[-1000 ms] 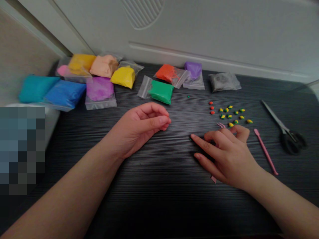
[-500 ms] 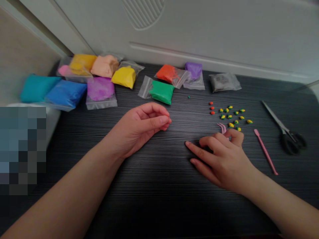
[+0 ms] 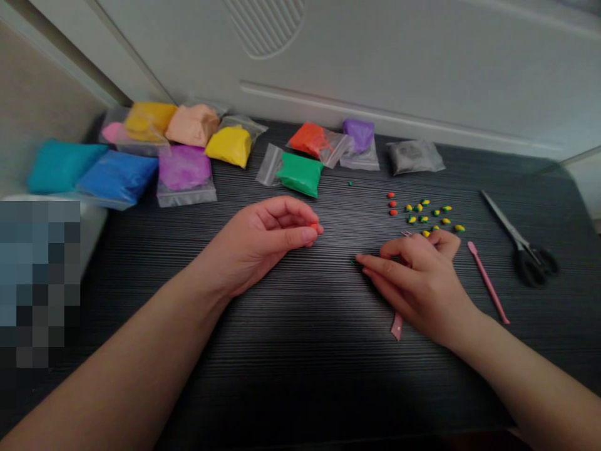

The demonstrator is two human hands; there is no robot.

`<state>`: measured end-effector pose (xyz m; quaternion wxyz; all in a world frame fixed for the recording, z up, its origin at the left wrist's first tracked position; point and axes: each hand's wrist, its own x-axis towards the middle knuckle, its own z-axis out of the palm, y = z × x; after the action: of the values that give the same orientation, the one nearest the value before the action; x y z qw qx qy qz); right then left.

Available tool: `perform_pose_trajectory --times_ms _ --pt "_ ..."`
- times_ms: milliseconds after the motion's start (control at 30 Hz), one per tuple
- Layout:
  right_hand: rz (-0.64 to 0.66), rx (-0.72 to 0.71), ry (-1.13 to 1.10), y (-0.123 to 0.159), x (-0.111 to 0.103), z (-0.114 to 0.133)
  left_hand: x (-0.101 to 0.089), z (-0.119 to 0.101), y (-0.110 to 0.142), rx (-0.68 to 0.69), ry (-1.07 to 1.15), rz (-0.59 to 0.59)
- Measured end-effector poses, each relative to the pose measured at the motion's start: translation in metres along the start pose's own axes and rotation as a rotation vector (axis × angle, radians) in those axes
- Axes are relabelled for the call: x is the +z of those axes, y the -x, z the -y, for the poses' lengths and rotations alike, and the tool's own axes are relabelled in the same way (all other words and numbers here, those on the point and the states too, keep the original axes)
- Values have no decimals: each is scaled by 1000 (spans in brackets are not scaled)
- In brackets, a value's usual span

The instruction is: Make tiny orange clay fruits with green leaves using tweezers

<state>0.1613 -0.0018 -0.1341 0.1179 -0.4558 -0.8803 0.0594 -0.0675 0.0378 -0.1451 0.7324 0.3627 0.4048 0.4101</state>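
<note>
My left hand (image 3: 267, 244) is closed, with a small orange-red clay piece (image 3: 314, 226) pinched between thumb and fingertips above the table. Low over the tabletop, my right hand (image 3: 413, 275) has its thumb and index finger drawn together at a tiny green clay bit (image 3: 352, 262). Its other fingers are bent. Under that hand lies a pink clay tool (image 3: 397, 328), mostly covered, its notched end showing. Beyond it are orange-red clay pieces (image 3: 392, 204) in a short column and several yellow-and-green clay pieces (image 3: 424, 219).
Bags of coloured clay line the back, among them green (image 3: 300, 174), orange (image 3: 307, 139), grey (image 3: 413, 156) and blue (image 3: 117, 175). One green crumb (image 3: 350, 183) lies near the green bag. A slim pink tool (image 3: 488, 282) and black-handled scissors (image 3: 526, 257) lie at right.
My right thumb and index finger have come closer together, and a green bit shows at their tips. The pink tool's lower end has come into sight. The orange-red piece now shows in my left hand.
</note>
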Motion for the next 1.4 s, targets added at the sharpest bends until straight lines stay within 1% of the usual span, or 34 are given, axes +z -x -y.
perform_pose_trajectory --times_ms 67,233,433,600,733,833,900,967,1067,1200,1400 --pt "24 -2 1 -3 -3 0 1 0 0 -15 2 2" --pt "158 -7 -8 -13 -8 5 2 0 0 -31 39 1" --pt "217 -4 3 -23 -9 8 2 0 0 -37 65 -3" --pt "204 -76 64 -25 -6 8 2 0 0 -38 71 -7" --pt "183 -84 81 -22 0 11 1 1 0 -42 65 -12" --pt "128 -22 -15 -18 -7 9 1 1 0 -51 57 -29" --pt "74 50 -87 -15 -16 4 1 1 1 -49 55 -30" --pt "35 103 -114 -12 -25 -3 1 1 1 -44 54 -28" --pt "79 125 -91 -8 -30 -14 2 0 1 -49 46 -35" --pt "155 85 -50 -6 -22 -19 2 0 1 -50 33 -44" --pt "165 57 -31 -6 -16 -20 1 0 1 -42 30 -33"
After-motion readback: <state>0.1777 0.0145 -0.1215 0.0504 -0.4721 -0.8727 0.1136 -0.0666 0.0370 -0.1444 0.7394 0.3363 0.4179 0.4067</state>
